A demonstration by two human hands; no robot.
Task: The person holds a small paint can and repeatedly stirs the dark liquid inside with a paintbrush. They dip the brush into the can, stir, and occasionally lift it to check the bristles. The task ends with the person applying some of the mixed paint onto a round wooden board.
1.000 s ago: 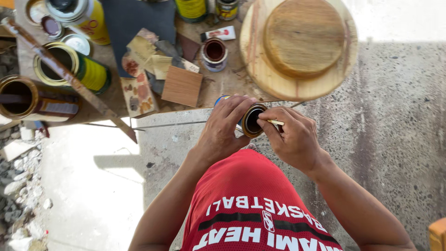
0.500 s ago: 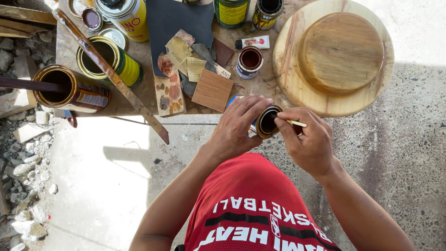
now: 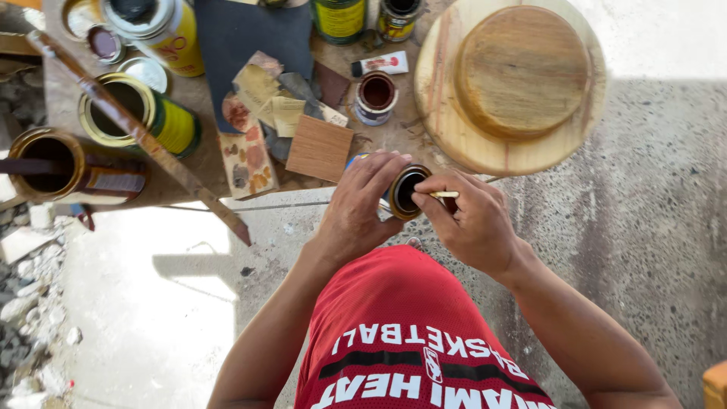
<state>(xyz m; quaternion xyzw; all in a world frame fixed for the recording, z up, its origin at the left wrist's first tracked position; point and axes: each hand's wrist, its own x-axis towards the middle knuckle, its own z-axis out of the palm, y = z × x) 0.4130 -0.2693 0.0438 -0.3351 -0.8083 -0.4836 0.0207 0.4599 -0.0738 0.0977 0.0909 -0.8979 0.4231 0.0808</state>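
Nearest to us is our red shirt [image 3: 401, 333], with both forearms reaching out over the concrete floor [image 3: 644, 197]. Our left hand [image 3: 360, 208] is wrapped around a small open tin [image 3: 403, 192], tilted so its dark mouth faces the right hand. Our right hand [image 3: 473, 223] pinches a thin pale stick [image 3: 445, 195] between thumb and fingers, its tip at the tin's rim. The tin is held in the air just in front of the near edge of the surface [image 3: 379, 144].

Just beyond the left hand lies a small square of brown wood [image 3: 318, 148], and left of it a strip spotted with colour samples [image 3: 248, 160]. A little farther stands a small open jar of dark stain [image 3: 375, 97], with a small tube [image 3: 380, 64] behind it. On the right sits a round wooden stand [image 3: 511, 83]. To the left are an open yellow can [image 3: 140, 113] with a long stick [image 3: 136, 132] laid across it, and a brown can [image 3: 72, 167] at the far left. A dark sheet [image 3: 250, 38] and more cans [image 3: 341, 17] lie at the far edge.
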